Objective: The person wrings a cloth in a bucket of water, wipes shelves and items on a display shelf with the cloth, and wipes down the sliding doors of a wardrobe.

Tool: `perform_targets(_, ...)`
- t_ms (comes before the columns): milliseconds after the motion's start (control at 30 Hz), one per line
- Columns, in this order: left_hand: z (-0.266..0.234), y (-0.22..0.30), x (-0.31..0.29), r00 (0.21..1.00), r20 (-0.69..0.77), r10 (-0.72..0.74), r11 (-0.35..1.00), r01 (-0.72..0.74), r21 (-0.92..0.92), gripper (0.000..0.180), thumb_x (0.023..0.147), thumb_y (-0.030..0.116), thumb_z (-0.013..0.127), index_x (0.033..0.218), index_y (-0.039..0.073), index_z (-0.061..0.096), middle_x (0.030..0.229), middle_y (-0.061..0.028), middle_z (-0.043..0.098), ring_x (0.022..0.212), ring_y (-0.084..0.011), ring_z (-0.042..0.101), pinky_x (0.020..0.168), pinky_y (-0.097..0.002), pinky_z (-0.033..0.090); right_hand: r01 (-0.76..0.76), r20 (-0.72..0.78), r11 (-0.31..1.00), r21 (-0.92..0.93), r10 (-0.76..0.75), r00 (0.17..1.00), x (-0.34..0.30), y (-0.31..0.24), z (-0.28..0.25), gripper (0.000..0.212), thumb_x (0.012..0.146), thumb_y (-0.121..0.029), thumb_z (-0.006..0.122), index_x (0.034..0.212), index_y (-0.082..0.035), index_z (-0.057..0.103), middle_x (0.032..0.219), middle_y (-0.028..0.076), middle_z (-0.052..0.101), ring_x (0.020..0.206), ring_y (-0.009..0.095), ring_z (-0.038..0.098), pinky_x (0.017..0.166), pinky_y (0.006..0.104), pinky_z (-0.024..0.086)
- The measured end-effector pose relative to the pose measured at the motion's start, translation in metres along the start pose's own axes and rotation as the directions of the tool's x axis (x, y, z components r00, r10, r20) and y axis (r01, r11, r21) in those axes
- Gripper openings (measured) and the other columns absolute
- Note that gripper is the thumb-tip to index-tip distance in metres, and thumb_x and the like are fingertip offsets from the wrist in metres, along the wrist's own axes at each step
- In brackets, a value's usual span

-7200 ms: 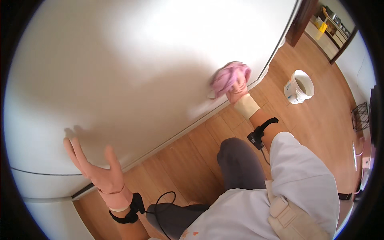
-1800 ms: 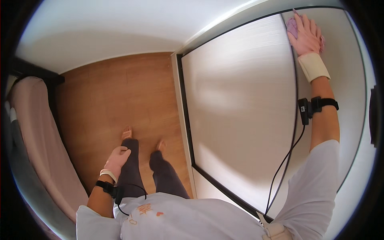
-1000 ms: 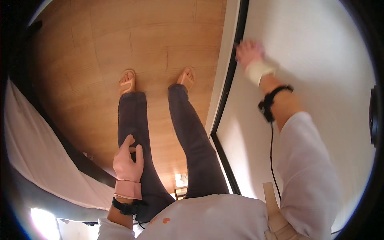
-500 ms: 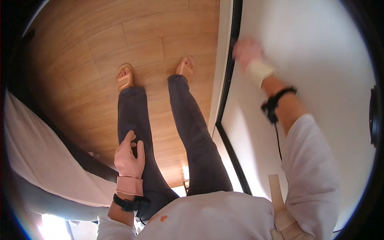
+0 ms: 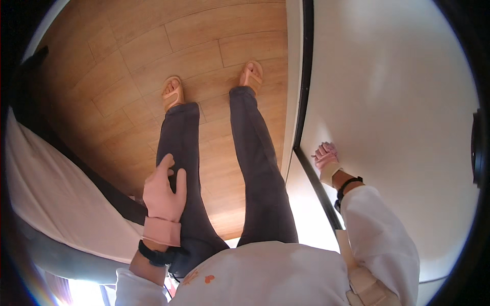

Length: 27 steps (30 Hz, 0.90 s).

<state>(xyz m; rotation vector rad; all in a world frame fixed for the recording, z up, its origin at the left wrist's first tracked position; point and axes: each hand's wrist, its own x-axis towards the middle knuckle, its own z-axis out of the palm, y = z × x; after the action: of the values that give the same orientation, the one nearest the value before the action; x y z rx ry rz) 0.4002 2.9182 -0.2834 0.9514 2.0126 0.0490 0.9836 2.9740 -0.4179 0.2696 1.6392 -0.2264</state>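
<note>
My left hand [image 5: 166, 196], in a pink glove with a folded cuff, hangs in front of my left thigh. Its thumb stands apart from the slightly bent fingers, and nothing is in it. On the right, my right hand [image 5: 325, 155], gloved in pink with a pale cuff, is at the white door panel [image 5: 393, 127], close to the panel's black edge strip [image 5: 307, 56]. The fingers there are bent in against the panel. Whatever they may hold is too small to make out.
Wood-look floor [image 5: 194, 30] lies under my sandalled feet. At the left is a bed-like surface with a pale pink cover [image 5: 61, 188] and a dark side. A round black object [image 5: 476, 148] shows at the far right rim. A beige strap [image 5: 370, 283] hangs at my right side.
My right hand has come down along the panel, nearer my body, and is no longer blurred. The left hand stays almost where it was. The view has shifted a little.
</note>
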Motion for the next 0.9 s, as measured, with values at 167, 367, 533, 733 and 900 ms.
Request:
perform_targets(167, 0.025, -0.028, -0.019, 0.995, 0.093, -0.045, 0.999, 0.043, 0.025, 0.039, 0.087, 0.019, 0.068, 0.123, 0.004, 0.06, 0.105, -0.0135, 0.07, 0.092, -0.0267, 0.066, 0.084, -0.0383, 0.052, -0.141, -0.068, 0.989, 0.032, 0.143, 0.987, 0.0, 0.081, -0.119, 0.04, 0.098, -0.028, 0.047, 0.136, -0.018, 0.053, 0.143, 0.006, 0.047, 0.141, 0.029, 0.033, 0.112, 0.0508, 0.032)
perform_targets(367, 0.023, -0.038, -0.017, 0.984, 0.176, -0.013, 0.997, -0.001, 0.081, 0.039, 0.088, 0.02, 0.066, 0.123, 0.004, 0.06, 0.106, -0.0132, 0.069, 0.094, -0.028, 0.065, 0.086, -0.0399, 0.051, -0.537, -0.675, 0.838, 0.101, 0.454, 0.581, 0.008, 0.212, -0.289, 0.065, 0.086, -0.03, 0.063, 0.146, -0.019, 0.04, 0.155, 0.009, 0.031, 0.145, 0.034, 0.022, 0.116, 0.0528, 0.022)
perform_targets(533, 0.023, -0.068, -0.018, 0.988, 0.148, 0.054, 0.994, -0.067, 0.085, 0.039, 0.088, 0.021, 0.066, 0.123, 0.004, 0.06, 0.105, -0.013, 0.069, 0.096, -0.0302, 0.064, 0.088, -0.0407, 0.05, -0.291, -0.424, 0.94, 0.176, 0.339, 0.84, 0.017, 0.103, -0.193, 0.052, 0.086, -0.013, 0.055, 0.138, -0.018, 0.048, 0.148, 0.004, 0.041, 0.142, 0.03, 0.03, 0.11, 0.0523, 0.034)
perform_targets(733, 0.015, -0.074, -0.025, 0.99, 0.085, 0.111, 0.986, -0.12, 0.114, 0.04, 0.088, 0.023, 0.066, 0.123, 0.004, 0.06, 0.104, -0.015, 0.069, 0.099, -0.0329, 0.063, 0.089, -0.0419, 0.049, -0.066, -0.134, 0.997, 0.041, 0.071, 0.988, -0.156, -0.016, -0.072, 0.034, 0.093, -0.021, 0.048, 0.121, -0.009, 0.063, 0.126, 0.008, 0.056, 0.131, 0.032, 0.043, 0.11, 0.0511, 0.033)
perform_targets(900, -0.031, -0.07, -0.039, 0.963, 0.224, 0.151, 0.975, -0.182, 0.126, 0.042, 0.086, 0.022, 0.067, 0.123, 0.003, 0.059, 0.105, -0.0165, 0.068, 0.098, -0.0341, 0.064, 0.087, -0.0408, 0.051, -0.318, -0.524, 0.872, 0.373, 0.481, 0.703, -0.363, 0.037, -0.285, 0.043, 0.09, -0.022, 0.044, 0.131, -0.018, 0.055, 0.147, 0.006, 0.044, 0.137, 0.03, 0.037, 0.111, 0.0483, 0.032)
